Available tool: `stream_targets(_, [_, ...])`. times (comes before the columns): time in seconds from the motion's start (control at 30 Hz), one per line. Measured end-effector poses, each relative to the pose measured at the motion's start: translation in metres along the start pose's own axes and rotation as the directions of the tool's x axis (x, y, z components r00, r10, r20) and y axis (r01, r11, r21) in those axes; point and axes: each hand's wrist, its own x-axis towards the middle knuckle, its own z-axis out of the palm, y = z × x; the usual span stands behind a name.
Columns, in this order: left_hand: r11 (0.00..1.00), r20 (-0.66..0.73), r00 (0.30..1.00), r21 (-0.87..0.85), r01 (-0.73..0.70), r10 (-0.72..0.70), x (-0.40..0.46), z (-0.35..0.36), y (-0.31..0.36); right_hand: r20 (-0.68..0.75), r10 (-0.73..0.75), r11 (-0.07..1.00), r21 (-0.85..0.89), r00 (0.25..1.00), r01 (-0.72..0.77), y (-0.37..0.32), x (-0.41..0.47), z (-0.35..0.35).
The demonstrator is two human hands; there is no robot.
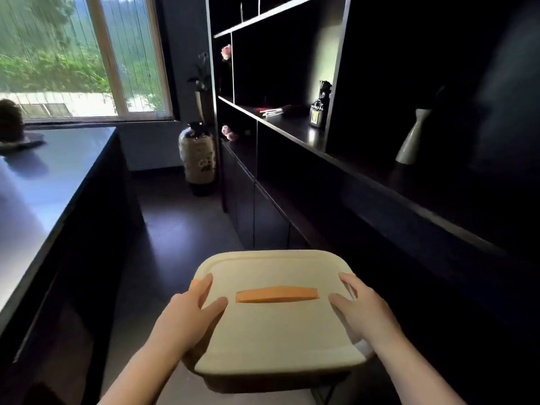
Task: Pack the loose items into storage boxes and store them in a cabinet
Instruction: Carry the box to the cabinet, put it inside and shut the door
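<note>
A storage box (274, 334) with a cream lid and an orange handle (277, 294) is held low in front of me, above the floor. My left hand (190, 314) grips its left edge, thumb and forefinger lying on the lid. On the other side, my right hand (361, 306) grips the right edge the same way. The lid is closed, so the contents are hidden. A dark cabinet (263, 217) with closed lower doors and open shelves above runs along the right side, just beyond the box.
A long dark counter (43, 185) bounds the left side, leaving a floor aisle between it and the cabinet. A big patterned vase (197, 159) stands at the aisle's far end. The shelves hold a white vase (412, 138) and a small figurine (320, 106).
</note>
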Motion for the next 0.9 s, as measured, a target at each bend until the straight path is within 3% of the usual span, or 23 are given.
stream_targets(0.33, [0.977, 0.133, 0.969, -0.074, -0.198, 0.207, 0.255, 0.0, 0.012, -0.165, 0.189, 0.964, 0.221, 0.968, -0.15, -0.047, 0.178, 0.056])
stream_targets(0.5, [0.949, 0.183, 0.931, -0.08, -0.306, 0.316, 0.364, 0.01, 0.051, -0.262, 0.335, 0.911, 0.335, 0.905, -0.24, -0.054, 0.24, 0.065])
stream_targets(0.63, [0.926, 0.281, 0.882, -0.109, -0.362, 0.378, 0.442, 0.04, 0.092, -0.323, 0.397, 0.901, 0.315, 0.859, -0.299, -0.054, 0.29, 0.063])
stream_targets(0.9, [0.906, 0.391, 0.817, -0.174, -0.385, 0.423, 0.562, 0.106, 0.163, -0.327, 0.515, 0.838, 0.388, 0.793, -0.384, -0.038, 0.392, 0.073])
